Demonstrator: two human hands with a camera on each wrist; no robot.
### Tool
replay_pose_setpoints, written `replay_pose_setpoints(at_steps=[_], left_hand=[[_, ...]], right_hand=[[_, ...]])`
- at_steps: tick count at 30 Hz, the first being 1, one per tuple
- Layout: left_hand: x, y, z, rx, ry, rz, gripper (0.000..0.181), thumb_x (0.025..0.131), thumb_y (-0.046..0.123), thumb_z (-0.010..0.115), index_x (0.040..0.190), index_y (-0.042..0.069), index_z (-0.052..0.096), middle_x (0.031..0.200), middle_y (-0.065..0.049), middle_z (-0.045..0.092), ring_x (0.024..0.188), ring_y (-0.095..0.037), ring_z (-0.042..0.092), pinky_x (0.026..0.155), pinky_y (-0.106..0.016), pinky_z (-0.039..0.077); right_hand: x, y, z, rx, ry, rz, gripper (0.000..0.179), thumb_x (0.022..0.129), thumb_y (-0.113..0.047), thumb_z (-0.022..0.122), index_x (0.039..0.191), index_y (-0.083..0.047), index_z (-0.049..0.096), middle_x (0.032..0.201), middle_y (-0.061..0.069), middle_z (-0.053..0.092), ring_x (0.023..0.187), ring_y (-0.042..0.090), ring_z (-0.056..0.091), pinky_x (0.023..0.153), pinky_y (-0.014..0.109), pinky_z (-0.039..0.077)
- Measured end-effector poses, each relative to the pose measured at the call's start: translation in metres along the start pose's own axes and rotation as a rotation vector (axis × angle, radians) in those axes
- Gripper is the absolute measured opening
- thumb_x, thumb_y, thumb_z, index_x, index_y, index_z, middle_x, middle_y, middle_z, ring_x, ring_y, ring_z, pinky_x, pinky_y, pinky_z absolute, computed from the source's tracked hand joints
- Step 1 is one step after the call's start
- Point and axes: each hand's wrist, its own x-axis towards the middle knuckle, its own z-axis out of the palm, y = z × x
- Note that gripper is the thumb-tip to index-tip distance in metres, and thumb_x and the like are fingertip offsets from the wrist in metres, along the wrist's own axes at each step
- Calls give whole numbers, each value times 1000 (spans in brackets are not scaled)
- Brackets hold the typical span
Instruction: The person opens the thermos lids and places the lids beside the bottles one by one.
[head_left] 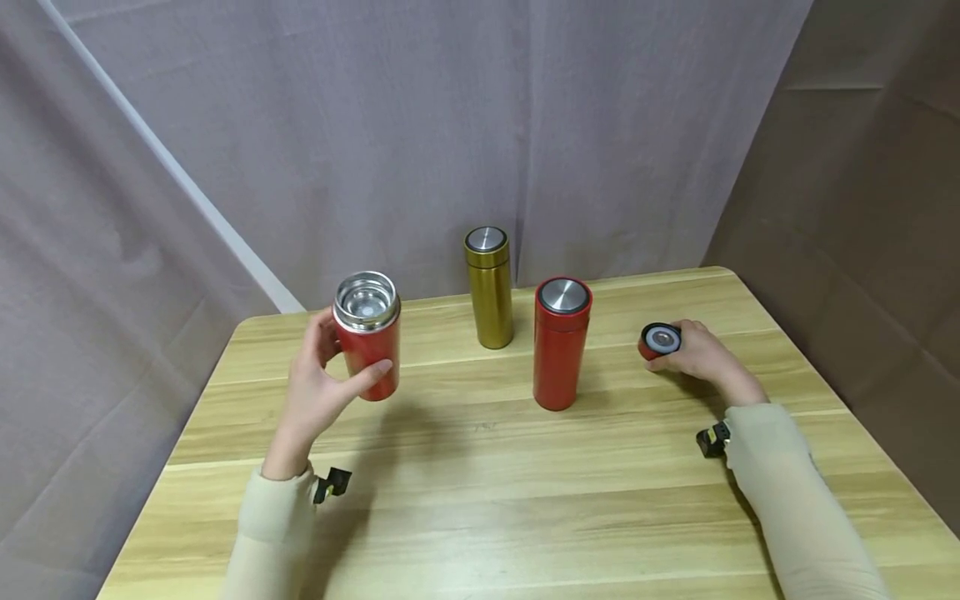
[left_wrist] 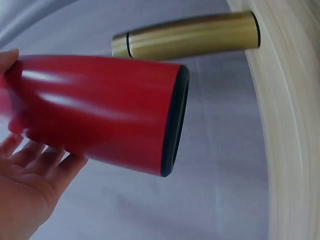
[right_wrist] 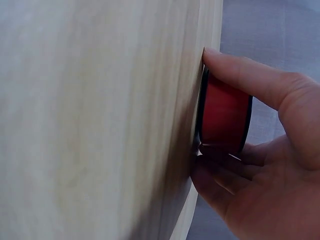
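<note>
My left hand (head_left: 318, 392) grips a red thermos (head_left: 381, 354) by its side, its steel mouth uncovered and facing up. In the left wrist view the black base of this thermos (left_wrist: 100, 110) shows, held up off the table. At the right, my right hand (head_left: 697, 354) holds a red thermos lid (head_left: 651, 343) between thumb and fingers, its inner side turned upward. The right wrist view has the lid (right_wrist: 225, 115) right at the tabletop, with the thumb on one side and the fingers on the other.
A gold thermos (head_left: 491, 304) stands upright toward the back of the wooden table (head_left: 487, 508). Nearer and to its right is another red thermos (head_left: 558, 358), capped and upright. Grey cloth (head_left: 390, 133) hangs behind the table, and a brown panel (head_left: 862, 217) rises on the right.
</note>
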Motion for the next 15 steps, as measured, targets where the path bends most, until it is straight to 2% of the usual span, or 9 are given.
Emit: replay_pose_setpoints(at_steps=[3,9,15], left_hand=[[3,-8,-9,-52,61,-50,73,73,-5,83,136,0,46,121,-6,62,106,-14,61,90,-22,47],[9,-28,-21,-183,157,-150,71,74,-13,77,132,11,45,123,0,58,110,-18,59,95,-23,46],[11,-55,-27,-160,181,-246,70,77,-7,79,132,14,42,125,-1,56,115,-16,56,100,-26,44]], right_hand=[[1,1,1,0,6,-13,87,78,-25,87,129,27,40,121,45,48,112,56,49,97,64,39],[0,0,2,23,3,-8,83,78,-22,86,129,27,41,121,44,49,110,54,51,96,63,40],[0,-2,2,29,9,-17,79,78,-18,86,128,25,43,121,43,50,109,54,52,95,63,41]])
